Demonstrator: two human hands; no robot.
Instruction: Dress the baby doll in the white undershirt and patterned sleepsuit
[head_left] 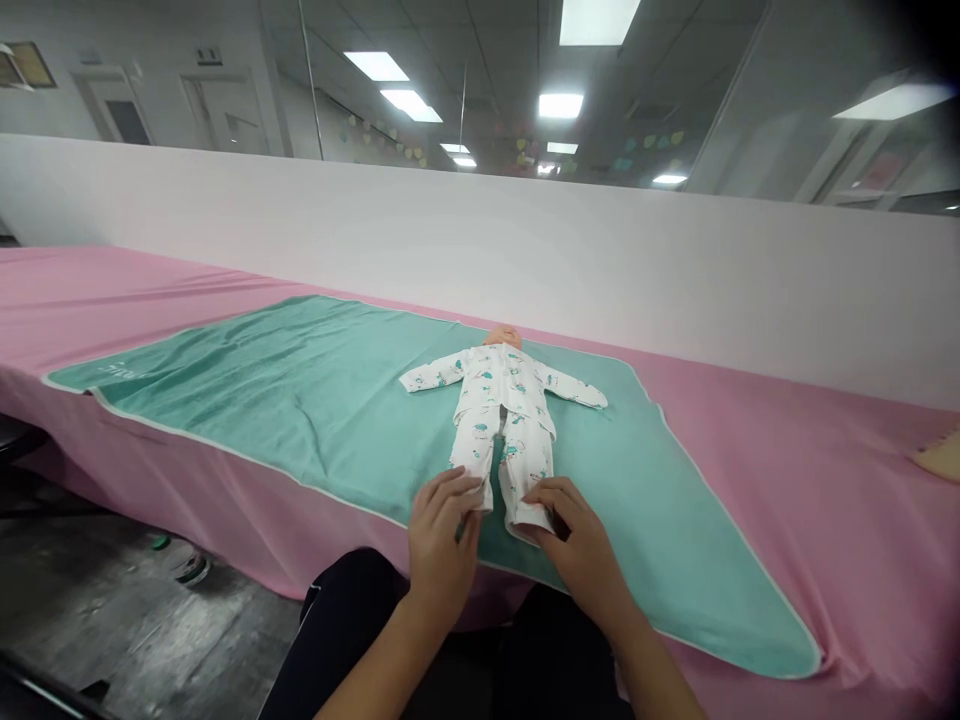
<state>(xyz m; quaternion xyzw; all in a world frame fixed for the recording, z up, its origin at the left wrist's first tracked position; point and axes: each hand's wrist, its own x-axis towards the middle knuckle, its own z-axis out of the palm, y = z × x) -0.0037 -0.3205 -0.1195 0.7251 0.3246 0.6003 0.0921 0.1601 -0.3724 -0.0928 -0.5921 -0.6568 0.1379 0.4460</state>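
Note:
A baby doll (504, 337) lies on its back on a green cloth (360, 390), its head away from me. It wears a white long-sleeved shirt (501, 375) with a small printed pattern, sleeves spread to both sides. Matching white trousers (527, 455) cover its legs, which point toward me. My left hand (444, 545) is closed on the lower end of the left trouser leg, thumb below and fingers on top. The right trouser leg's cuff is pinched between the thumb and fingers of my right hand (583, 550). No feet show at the cuffs.
The green cloth is spread over a pink tablecloth (720, 420) that hangs down at the table's front. Behind the table stands a white partition (420, 235) with glass above it. A beige object (939, 458) is partly visible at the right edge. My knees are under the table edge.

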